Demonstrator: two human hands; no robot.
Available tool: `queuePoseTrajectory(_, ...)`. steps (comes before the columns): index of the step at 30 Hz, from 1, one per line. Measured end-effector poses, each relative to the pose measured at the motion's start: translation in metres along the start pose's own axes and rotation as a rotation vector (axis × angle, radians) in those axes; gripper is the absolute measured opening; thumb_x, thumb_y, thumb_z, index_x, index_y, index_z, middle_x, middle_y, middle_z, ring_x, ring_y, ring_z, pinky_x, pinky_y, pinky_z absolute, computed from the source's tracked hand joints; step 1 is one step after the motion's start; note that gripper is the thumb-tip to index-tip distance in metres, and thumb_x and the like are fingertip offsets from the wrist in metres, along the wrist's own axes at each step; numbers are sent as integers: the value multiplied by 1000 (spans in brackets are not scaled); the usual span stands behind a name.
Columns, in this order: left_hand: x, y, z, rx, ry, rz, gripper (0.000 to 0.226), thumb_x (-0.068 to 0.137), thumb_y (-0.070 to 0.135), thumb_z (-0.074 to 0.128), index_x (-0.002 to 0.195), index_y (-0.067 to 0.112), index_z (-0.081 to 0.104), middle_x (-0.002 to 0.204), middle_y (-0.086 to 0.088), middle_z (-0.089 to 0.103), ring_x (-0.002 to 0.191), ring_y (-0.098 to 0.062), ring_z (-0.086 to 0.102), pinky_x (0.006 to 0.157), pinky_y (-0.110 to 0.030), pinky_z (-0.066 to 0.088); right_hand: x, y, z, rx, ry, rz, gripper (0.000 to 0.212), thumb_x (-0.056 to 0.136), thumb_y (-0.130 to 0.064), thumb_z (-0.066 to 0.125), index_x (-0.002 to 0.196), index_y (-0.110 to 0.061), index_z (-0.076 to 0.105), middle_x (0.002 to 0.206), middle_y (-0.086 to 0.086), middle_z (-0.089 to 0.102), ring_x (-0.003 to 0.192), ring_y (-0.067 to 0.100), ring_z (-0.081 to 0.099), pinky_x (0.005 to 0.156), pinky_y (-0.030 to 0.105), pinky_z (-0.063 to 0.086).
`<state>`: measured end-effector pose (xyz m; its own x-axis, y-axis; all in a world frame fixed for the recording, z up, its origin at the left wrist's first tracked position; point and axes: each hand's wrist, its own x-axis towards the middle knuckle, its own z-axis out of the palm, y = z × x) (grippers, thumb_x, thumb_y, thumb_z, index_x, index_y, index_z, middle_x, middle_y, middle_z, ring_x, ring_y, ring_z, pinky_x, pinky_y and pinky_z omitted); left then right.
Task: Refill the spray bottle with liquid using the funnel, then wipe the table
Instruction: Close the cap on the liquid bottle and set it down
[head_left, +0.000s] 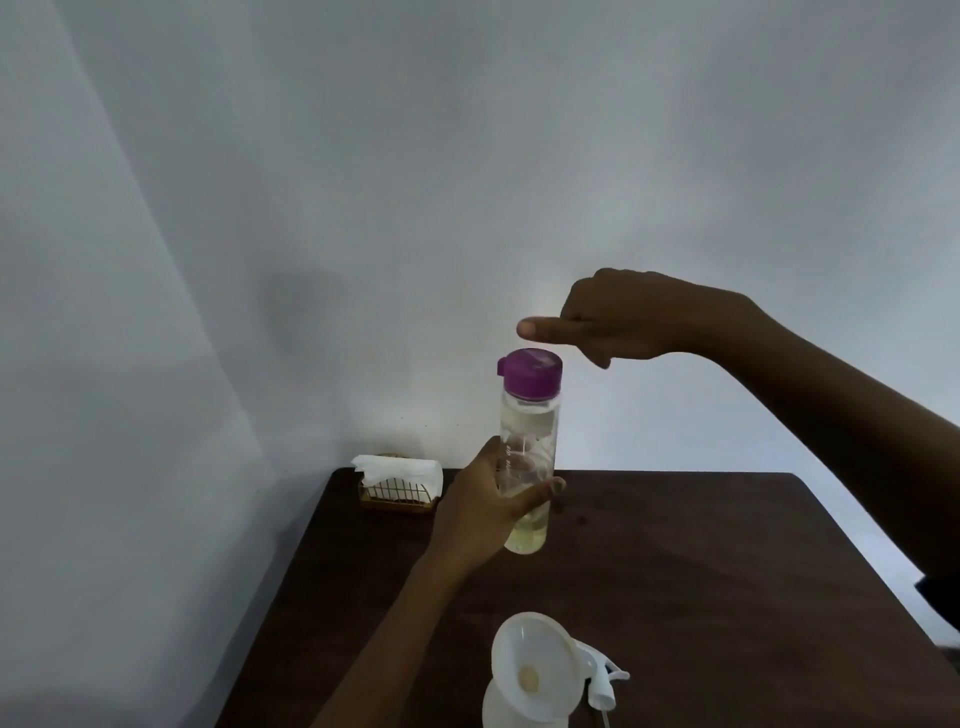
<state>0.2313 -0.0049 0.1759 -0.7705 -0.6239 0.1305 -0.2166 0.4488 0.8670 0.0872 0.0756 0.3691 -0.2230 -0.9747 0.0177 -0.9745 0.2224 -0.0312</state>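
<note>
Nearest us, white funnel (530, 670) sits in spray bottle (498, 706) mouth; detached sprayer head (602, 680) lies beside it. Our left hand (483, 512) wraps clear bottle (527, 467), purple cap (531, 374) on, pale yellowish liquid low, lifted above dark wood table (701, 571). Right hand (623, 317) loosely curled just above cap, holding nothing. Tissue holder (400, 483) at far corner; bare grey walls.

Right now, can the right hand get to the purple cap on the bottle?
Probably yes. The right hand hovers just above the purple cap, thumb pointing over it, with nothing between them. The left hand holds the bottle upright above the table.
</note>
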Motion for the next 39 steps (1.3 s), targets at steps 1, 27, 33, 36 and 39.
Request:
queuePoseTrajectory(1,1,-1,0,9,-4,-4,63,72,63,67,123,32,47,123,8,62,110,-12,61,92,-34,53,1,1,1,45,34,-38,65,89,-63,34,63,-11,61,71,6,66,72,21,62,72,33,46)
queuePoseTrajectory(27,71,-100,31,-90,21,-296,56,79,36,74,124,16,48,121,-3,61,110,-21,60,94,-44,51,105,20,194,616,94,83,54,74,-35,77,121,-18,56,118,2,62,91,13,55,80,22,43)
queuePoseTrajectory(33,110,-130,31,-76,-53,-363,96,84,36,69,153,18,4,157,-9,23,142,-25,29,114,-40,30,150,27,236,606,194,121,56,75,-26,76,123,-12,52,117,10,62,103,27,60,88,34,46)
queuePoseTrajectory(36,125,-152,37,-101,-64,-424,97,85,38,69,153,20,2,159,-8,20,144,-25,25,116,-43,28,172,32,259,612,190,163,57,75,-28,75,124,-13,50,118,10,61,103,26,58,85,29,43)
queuePoseTrajectory(39,132,-163,41,-120,-67,-456,97,85,37,68,153,19,1,158,-8,22,143,-24,28,115,-42,30,184,36,275,610,179,172,59,75,-32,74,125,-13,50,118,10,60,105,26,57,85,29,42)
